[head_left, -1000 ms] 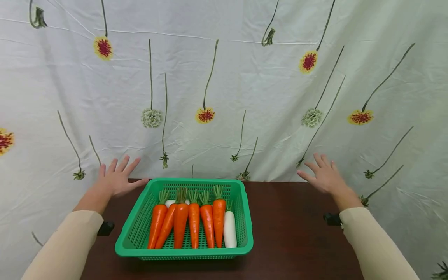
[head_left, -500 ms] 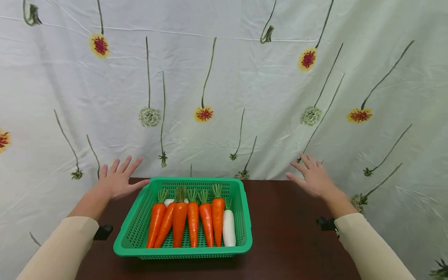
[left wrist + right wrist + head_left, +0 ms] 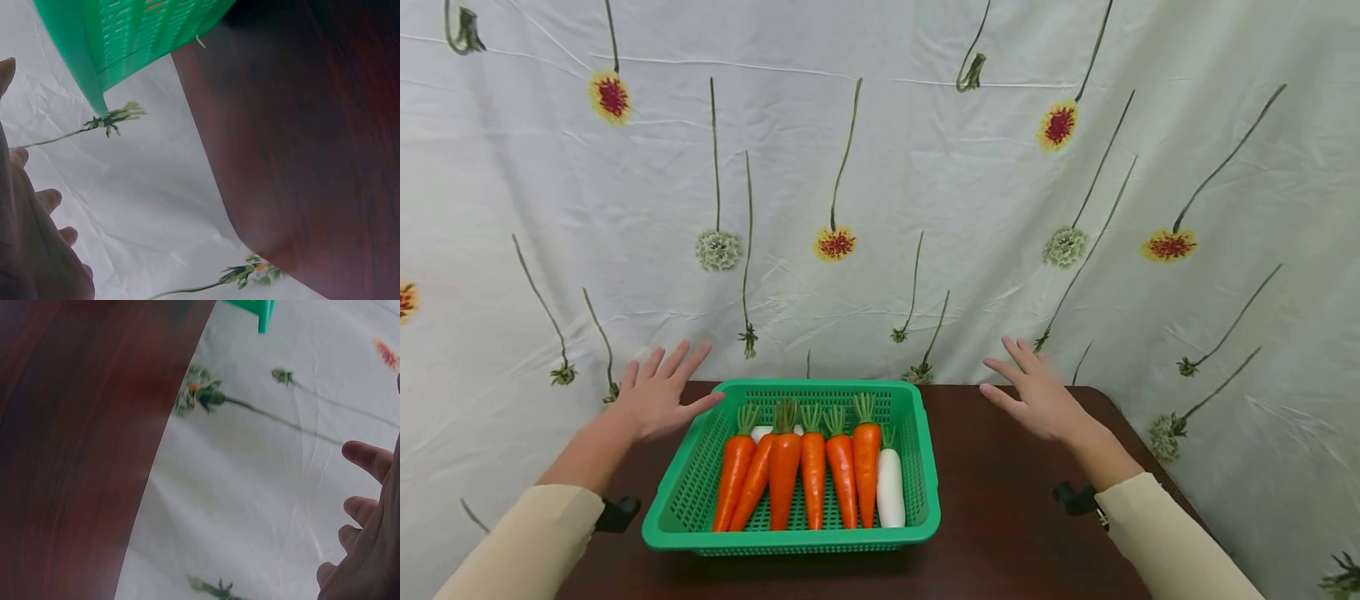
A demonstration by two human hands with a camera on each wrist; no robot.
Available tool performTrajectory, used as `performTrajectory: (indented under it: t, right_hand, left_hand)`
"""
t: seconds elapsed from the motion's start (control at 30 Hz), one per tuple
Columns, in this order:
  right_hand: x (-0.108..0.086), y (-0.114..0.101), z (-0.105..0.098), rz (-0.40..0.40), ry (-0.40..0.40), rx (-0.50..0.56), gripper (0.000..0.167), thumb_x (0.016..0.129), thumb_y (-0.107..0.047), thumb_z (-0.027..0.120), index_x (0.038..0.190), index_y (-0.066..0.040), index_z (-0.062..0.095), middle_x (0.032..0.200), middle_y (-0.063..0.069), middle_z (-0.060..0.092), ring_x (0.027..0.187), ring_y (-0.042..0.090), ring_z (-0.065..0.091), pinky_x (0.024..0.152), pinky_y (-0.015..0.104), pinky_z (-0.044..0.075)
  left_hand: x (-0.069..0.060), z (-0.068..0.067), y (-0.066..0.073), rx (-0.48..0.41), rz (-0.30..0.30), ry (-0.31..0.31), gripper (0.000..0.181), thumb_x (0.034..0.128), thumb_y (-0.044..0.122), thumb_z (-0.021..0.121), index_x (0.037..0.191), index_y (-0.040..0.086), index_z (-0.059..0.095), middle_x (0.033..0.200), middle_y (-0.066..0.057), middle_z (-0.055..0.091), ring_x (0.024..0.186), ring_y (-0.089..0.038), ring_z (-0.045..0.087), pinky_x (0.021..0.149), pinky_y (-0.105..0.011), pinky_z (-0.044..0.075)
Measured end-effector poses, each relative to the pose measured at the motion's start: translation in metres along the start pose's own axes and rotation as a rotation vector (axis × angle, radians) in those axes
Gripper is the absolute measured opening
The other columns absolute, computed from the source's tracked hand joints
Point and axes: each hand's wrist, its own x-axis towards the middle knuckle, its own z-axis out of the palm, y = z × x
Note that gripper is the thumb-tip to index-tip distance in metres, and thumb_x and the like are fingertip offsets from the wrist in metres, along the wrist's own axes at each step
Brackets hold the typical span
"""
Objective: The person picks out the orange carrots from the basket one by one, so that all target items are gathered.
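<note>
A green plastic basket (image 3: 931, 467) with perforated walls rests on the dark table. Inside it lie several orange carrots (image 3: 784, 479) with green tops, side by side. A white radish (image 3: 891, 490) is at their right, and another white thing (image 3: 762, 432) shows partly behind the carrot tops. My left hand (image 3: 655, 400) hovers by the basket's far left corner, fingers spread, holding nothing; whether the thumb touches the rim I cannot tell. To the right of the basket, my right hand (image 3: 1037, 396) is held in the air with its fingers spread, apart from everything.
The dark brown wooden table (image 3: 1000, 517) extends right of the basket, with a rounded far right corner. Behind it hangs a pale cloth (image 3: 970, 192) printed with flowers, which also runs along both sides. A black wrist device (image 3: 617, 514) sits at the left cuff.
My right hand has moved left, nearer the basket. The left hand has shifted slightly, with its fingers still spread. The basket and its vegetables stay in place; the view has drifted a little.
</note>
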Motion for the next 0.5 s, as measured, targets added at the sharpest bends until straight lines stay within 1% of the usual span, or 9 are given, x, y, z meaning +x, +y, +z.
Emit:
performTrajectory:
  t: [0.1, 0.27, 0.43, 0.5]
  right_hand:
    - [0.0, -0.007, 0.005, -0.008, -0.003, 0.039, 0.062, 0.104, -0.055, 0.051, 0.153, -0.018, 0.05, 0.173, 0.012, 0.014, 0.16, 0.041, 0.006, 0.126, 0.069, 0.01]
    - [-0.001, -0.021, 0.011, -0.025, -0.002, 0.112, 0.059, 0.105, -0.052, 0.051, 0.153, -0.019, 0.049, 0.173, 0.009, 0.015, 0.16, 0.039, 0.007, 0.122, 0.072, 0.02]
    - [-0.001, -0.035, 0.018, -0.041, -0.009, 0.197, 0.057, 0.105, -0.051, 0.053, 0.153, -0.02, 0.049, 0.173, 0.005, 0.013, 0.16, 0.035, 0.009, 0.121, 0.068, 0.03]
    - [0.0, -0.041, 0.021, -0.047, -0.013, 0.223, 0.056, 0.105, -0.05, 0.053, 0.152, -0.022, 0.049, 0.173, 0.004, 0.013, 0.16, 0.033, 0.01, 0.118, 0.066, 0.036]
  left_hand:
    - [-0.003, 0.002, 0.003, -0.002, 0.007, 0.01, 0.095, 0.0965, 0.071, 0.047, 0.167, 0.023, 0.006, 0.169, -0.027, 0.01, 0.149, -0.062, 0.009, 0.116, -0.08, 0.002]
    - [-0.007, 0.007, 0.005, -0.017, 0.021, 0.035, 0.095, 0.0967, 0.07, 0.049, 0.167, 0.023, 0.005, 0.167, -0.029, 0.015, 0.147, -0.063, 0.013, 0.115, -0.082, 0.004]
    - [-0.015, 0.011, 0.008, -0.042, 0.048, 0.07, 0.094, 0.0985, 0.065, 0.052, 0.167, 0.022, 0.004, 0.165, -0.03, 0.02, 0.145, -0.063, 0.017, 0.113, -0.083, 0.009]
    - [-0.018, 0.012, 0.01, -0.058, 0.064, 0.087, 0.093, 0.0992, 0.062, 0.053, 0.167, 0.02, 0.004, 0.164, -0.03, 0.022, 0.145, -0.062, 0.019, 0.112, -0.083, 0.012]
